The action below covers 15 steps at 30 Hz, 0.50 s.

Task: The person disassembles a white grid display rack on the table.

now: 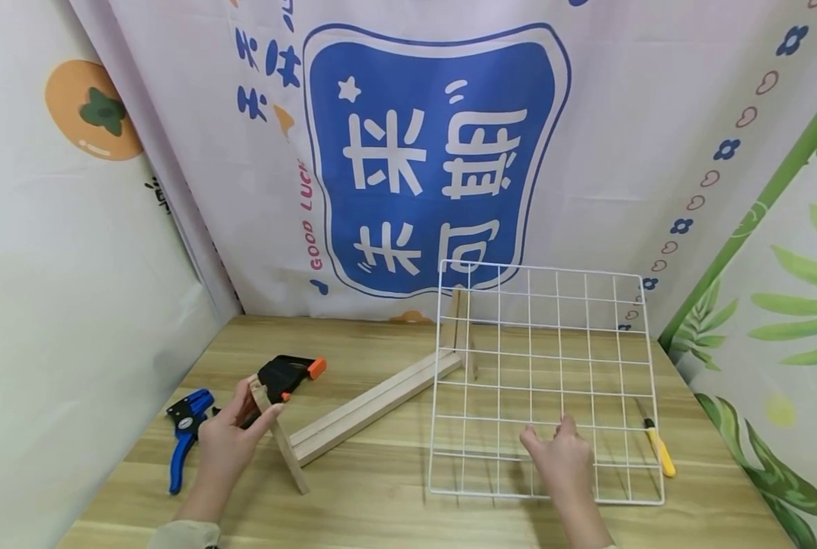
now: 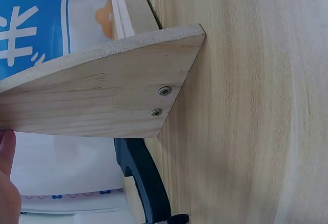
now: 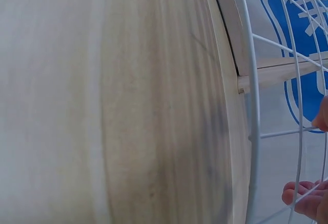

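My left hand (image 1: pixel 226 435) grips the upper end of a wooden end board (image 1: pixel 280 436), thumb on one side and fingers on the other. Two screw heads show on this board's face in the left wrist view. A long wooden rail (image 1: pixel 374 404) joins it to a second end board (image 1: pixel 453 320) farther back. On the right, a white wire grid (image 1: pixel 530 356) is tilted up, partly in front of the far board. My right hand (image 1: pixel 565 461) pinches the grid's wires in its lower part; in the right wrist view the fingers (image 3: pixel 305 198) show behind the wires.
Left of the wooden frame lie a black clamp-like tool (image 1: pixel 281 375) with orange ends and a blue plier-like tool (image 1: pixel 184 435). A yellow-handled screwdriver (image 1: pixel 658 450) lies by the grid's right edge. Printed curtains (image 1: pixel 408 152) hang behind the wooden table (image 1: pixel 381 503).
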Each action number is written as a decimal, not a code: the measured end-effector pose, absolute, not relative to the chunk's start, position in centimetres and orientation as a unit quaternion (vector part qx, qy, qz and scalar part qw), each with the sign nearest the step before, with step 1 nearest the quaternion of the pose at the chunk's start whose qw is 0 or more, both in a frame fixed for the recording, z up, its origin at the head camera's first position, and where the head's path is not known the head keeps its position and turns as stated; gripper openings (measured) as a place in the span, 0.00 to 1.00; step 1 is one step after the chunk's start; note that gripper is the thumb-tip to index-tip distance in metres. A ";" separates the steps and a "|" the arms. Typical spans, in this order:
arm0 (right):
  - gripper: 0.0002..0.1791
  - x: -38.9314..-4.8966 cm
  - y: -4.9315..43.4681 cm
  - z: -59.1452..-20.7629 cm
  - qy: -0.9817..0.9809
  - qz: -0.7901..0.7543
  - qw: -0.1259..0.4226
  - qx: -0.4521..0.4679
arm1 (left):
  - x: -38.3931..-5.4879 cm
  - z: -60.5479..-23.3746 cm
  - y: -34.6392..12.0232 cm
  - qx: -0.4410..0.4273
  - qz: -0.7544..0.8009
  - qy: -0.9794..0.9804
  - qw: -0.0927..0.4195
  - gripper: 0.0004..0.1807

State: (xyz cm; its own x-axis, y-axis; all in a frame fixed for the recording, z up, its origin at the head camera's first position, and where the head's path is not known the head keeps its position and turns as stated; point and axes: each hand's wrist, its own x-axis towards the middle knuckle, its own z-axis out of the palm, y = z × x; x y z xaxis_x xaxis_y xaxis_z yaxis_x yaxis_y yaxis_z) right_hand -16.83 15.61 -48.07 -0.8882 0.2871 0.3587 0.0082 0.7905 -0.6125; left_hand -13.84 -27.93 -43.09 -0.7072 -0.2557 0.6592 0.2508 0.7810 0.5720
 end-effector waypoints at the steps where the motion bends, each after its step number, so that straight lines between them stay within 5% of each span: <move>1: 0.32 -16.8 15.6 -48.1 -0.921 0.312 0.218 -0.080 | -13.8 -43.1 -28.0 0.003 -0.327 -0.863 0.385 0.31; 15: 0.30 -16.8 15.7 -49.1 -0.931 0.255 0.259 -0.043 | -13.0 -43.2 -28.6 0.037 -0.307 -0.866 0.393 0.33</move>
State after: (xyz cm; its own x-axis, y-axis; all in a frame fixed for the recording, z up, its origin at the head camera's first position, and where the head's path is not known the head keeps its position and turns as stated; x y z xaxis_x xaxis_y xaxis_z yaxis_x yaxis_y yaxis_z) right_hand -16.84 15.70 -49.13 -0.8624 0.2119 0.4598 -0.0524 0.8660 -0.4973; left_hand -13.04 -28.59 -43.20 -0.6878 -0.3058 0.6584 0.1778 0.8083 0.5613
